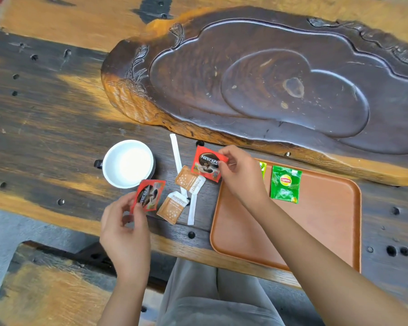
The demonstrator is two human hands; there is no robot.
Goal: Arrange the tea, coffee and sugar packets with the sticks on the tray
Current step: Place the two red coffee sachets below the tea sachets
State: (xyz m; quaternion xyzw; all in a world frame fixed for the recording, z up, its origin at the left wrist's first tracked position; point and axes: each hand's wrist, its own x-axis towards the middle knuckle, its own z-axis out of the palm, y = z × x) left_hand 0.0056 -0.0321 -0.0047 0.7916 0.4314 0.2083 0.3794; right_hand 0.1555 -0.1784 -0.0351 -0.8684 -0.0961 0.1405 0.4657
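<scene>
An orange tray (320,231) lies at the table's front right. On it sits a green tea packet (285,184); a second green packet (262,168) shows partly behind my right hand. My right hand (239,172) pinches a red coffee packet (207,164) just left of the tray. My left hand (125,228) holds another red coffee packet (149,195) above the table. Between them lie two brown sugar packets (188,178) (172,207) and two white wrapped sticks (177,156) (191,209) on the table.
A white cup (127,163) stands left of the packets. A large carved dark wooden slab (257,90) fills the back of the table. The table's front edge runs just below the tray, with my lap under it.
</scene>
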